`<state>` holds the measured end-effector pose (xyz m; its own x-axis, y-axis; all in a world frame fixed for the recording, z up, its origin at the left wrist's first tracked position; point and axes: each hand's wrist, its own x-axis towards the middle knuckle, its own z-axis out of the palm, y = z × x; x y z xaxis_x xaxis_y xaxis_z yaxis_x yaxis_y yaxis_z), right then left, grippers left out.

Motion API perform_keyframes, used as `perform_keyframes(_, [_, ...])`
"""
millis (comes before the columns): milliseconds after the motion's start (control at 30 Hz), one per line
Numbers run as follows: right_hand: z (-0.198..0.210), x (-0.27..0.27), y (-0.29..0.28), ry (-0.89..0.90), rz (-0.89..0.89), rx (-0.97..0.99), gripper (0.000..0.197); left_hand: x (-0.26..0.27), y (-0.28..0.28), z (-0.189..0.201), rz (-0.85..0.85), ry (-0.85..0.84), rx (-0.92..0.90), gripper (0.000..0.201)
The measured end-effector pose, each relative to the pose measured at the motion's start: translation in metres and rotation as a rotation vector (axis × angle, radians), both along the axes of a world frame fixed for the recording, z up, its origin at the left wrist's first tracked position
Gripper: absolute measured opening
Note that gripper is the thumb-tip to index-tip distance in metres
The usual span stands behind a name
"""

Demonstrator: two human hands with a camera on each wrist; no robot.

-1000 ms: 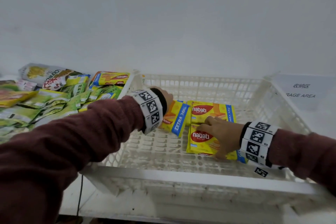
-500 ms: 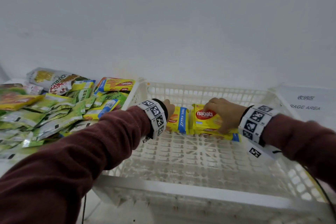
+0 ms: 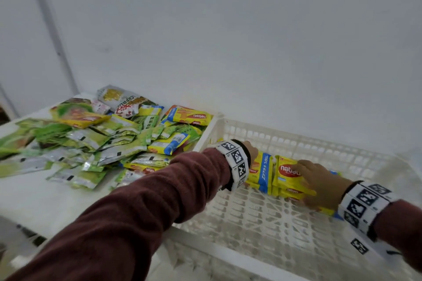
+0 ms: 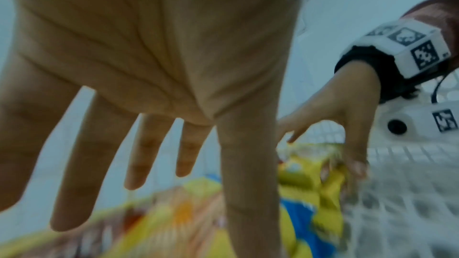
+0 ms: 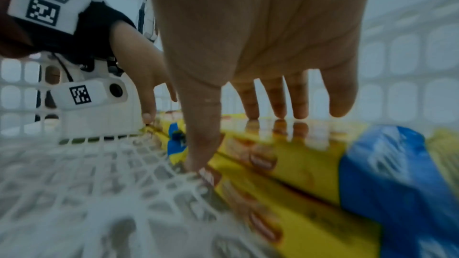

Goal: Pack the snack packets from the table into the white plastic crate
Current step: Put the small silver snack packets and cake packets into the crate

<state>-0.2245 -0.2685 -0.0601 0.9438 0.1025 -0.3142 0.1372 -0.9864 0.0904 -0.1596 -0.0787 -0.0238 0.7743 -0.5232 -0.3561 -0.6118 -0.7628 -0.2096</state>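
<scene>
Head view: squaring two stacks of yellow wafer packets [image 3: 285,172] against the far wall of the white plastic crate [image 3: 262,230], best done pushing flat and evenly so nothing tips; right hand [image 3: 319,183] spreading over the right stack, left hand [image 3: 251,150] mostly hiding behind its wrist band at the left stack [image 3: 261,171], more snack packets [image 3: 102,141] waiting on the table [image 3: 45,198] to the left. Left wrist view: left hand [image 4: 154,62] lying open, fingers straight, gripping nothing, hovering over a blurred packet [image 4: 174,223]. Right wrist view: right hand [image 5: 261,36] staying open too, fingertips [image 5: 278,113] touching the top packet [image 5: 285,154], thumb pressing the stack's near edge.
</scene>
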Motion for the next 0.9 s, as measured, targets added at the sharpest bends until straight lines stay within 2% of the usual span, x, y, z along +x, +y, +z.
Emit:
perform_keyframes(67, [0.012,0.000,0.002,0.056,-0.044,0.018,0.097,0.000,0.005,0.013,-0.004,0.000,-0.094,0.072])
perform_keyframes(167, [0.044,0.000,0.011,0.117,-0.057,-0.001,0.112,-0.004,0.018,0.052,-0.006,0.034,-0.380,0.074])
perform_keyframes(200, [0.057,0.000,0.017,0.124,-0.050,-0.011,0.109,-0.007,0.026,0.066,-0.010,0.045,-0.462,0.072])
perform_keyframes(267, [0.083,-0.001,0.036,0.105,-0.024,-0.018,0.090,-0.011,0.051,0.087,-0.007,0.059,-0.572,0.066])
perform_keyframes(400, [0.138,0.001,0.098,-0.001,0.083,0.051,0.083,-0.004,0.118,0.112,0.028,0.007,-0.687,0.063])
perform_keyframes(467, [0.155,0.005,0.139,-0.074,0.136,0.114,0.077,0.009,0.162,0.113,0.056,-0.033,-0.649,0.068])
perform_keyframes(533, [0.165,0.014,0.186,-0.118,0.201,0.159,0.083,0.029,0.214,0.102,0.126,-0.021,-0.549,0.077])
perform_keyframes(633, [0.162,0.043,0.257,-0.126,0.243,0.178,0.092,0.060,0.294,0.075,0.342,0.076,-0.333,0.094])
perform_keyframes(667, [0.153,0.059,0.281,-0.108,0.239,0.183,0.095,0.070,0.318,0.065,0.356,0.071,-0.226,0.101])
perform_keyframes(767, [0.115,0.106,0.344,0.011,0.196,0.227,0.106,0.101,0.374,0.027,0.275,0.001,0.041,0.124])
perform_keyframes(833, [0.088,0.127,0.376,0.082,0.173,0.183,0.112,0.116,0.396,0.004,0.235,0.016,0.090,0.131])
perform_keyframes(900, [0.064,0.138,0.401,0.120,0.160,0.100,0.115,0.122,0.403,-0.013,0.172,0.054,0.084,0.128])
